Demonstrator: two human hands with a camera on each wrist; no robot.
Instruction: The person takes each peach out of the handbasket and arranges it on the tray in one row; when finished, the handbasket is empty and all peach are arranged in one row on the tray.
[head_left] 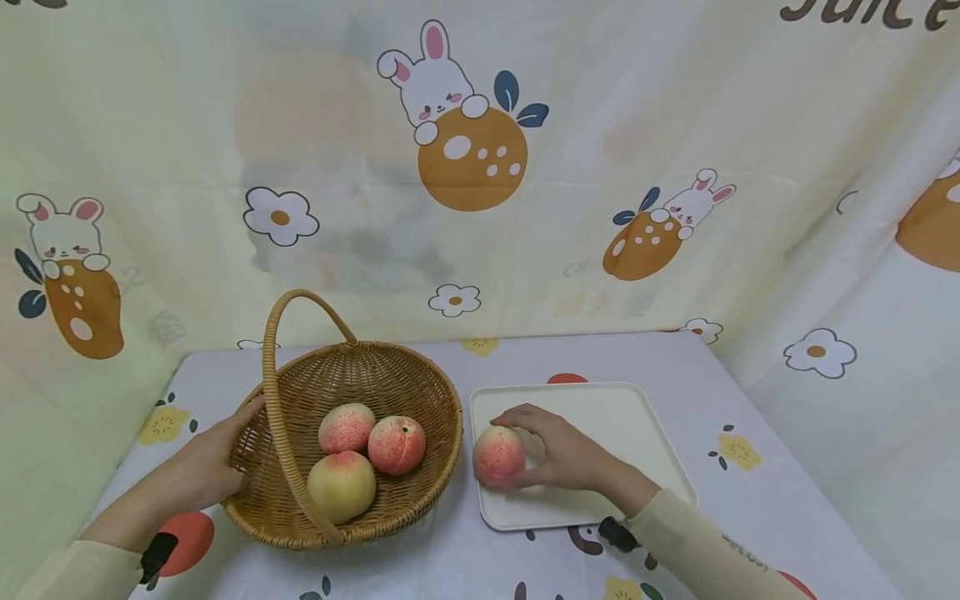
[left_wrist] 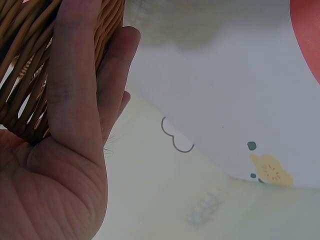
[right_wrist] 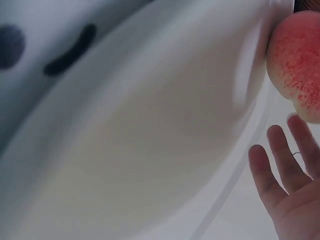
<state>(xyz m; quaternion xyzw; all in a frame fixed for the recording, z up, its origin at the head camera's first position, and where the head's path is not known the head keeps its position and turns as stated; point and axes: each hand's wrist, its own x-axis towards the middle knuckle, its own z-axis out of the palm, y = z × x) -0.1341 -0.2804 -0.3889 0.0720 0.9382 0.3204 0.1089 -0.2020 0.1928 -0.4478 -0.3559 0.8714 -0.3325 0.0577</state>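
Note:
On the left stands a wicker basket (head_left: 405,375) with an arched handle. Inside lie a pinkish peach (head_left: 347,428), a red peach (head_left: 397,445) and a yellow peach (head_left: 341,487). My left hand (head_left: 202,467) holds the basket's left side at the rim; in the left wrist view its thumb and fingers lie against the wicker (left_wrist: 30,60). My right hand (head_left: 558,450) holds another peach (head_left: 498,457) between thumb and fingers, over the left edge of a white tray (head_left: 600,417). In the right wrist view, several of its fingers (right_wrist: 287,155) are spread below the peach (right_wrist: 297,60).
A pale tablecloth (head_left: 427,575) printed with flowers and red shapes covers the table. Behind and at the sides hangs a curtain (head_left: 337,150) with rabbit and fruit prints. The basket's handle (head_left: 273,417) arches over its left part. Tray and basket stand close together.

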